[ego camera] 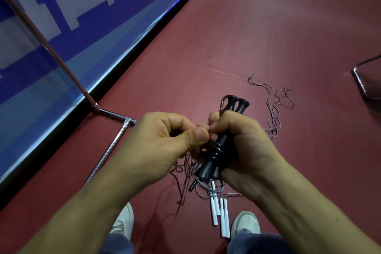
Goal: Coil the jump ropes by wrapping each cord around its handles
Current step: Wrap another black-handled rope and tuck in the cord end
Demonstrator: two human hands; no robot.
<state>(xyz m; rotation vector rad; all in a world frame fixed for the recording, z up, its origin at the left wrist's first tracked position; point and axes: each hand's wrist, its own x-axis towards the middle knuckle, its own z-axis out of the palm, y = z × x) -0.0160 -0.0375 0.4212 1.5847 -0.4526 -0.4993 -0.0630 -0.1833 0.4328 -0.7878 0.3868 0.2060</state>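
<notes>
A dark red floor fills most of the view, with a pale seam running across it at a slant. Along the left stands a blue banner with large white shapes and a lighter blue strip at its lower edge; a dark gap shows where it meets the floor. A thin metal pole slants down in front of the banner to a joint at floor level. From there a short chrome tube lies on the floor, and a second tube runs from its end toward the lower left. At the far right edge, a bent metal frame rests on the floor.
</notes>
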